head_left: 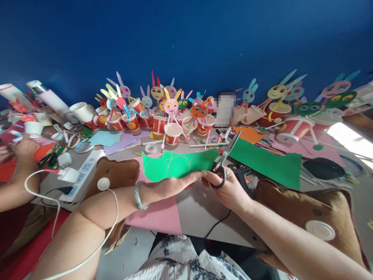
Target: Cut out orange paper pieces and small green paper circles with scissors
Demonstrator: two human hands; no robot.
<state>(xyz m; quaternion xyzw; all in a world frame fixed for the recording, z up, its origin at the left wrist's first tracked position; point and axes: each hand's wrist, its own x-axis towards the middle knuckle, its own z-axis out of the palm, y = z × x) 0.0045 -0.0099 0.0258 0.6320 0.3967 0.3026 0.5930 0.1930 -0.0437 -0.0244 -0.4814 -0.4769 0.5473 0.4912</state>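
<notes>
My left hand (177, 184), with a jade-like bangle on its wrist, grips the lower edge of a strip of green paper (178, 167). Circles of different sizes are drawn on this strip. Its left fingers lie along the paper and hide part of that edge. The handles of a pair of scissors (223, 155) are in my right hand (230, 188), with the blades pointing up and away, apart from each other. The strip's right end reaches the scissors. My two hands nearly touch at the fingertips.
Red and white paper cups (173, 134) with paper rabbit faces line the blue wall. A larger green sheet (271, 163) lies right, beside a black glue gun (243, 177). Pink paper (160, 217) is below my hands. A power strip (84, 175) and another person's hand (25, 149) are left.
</notes>
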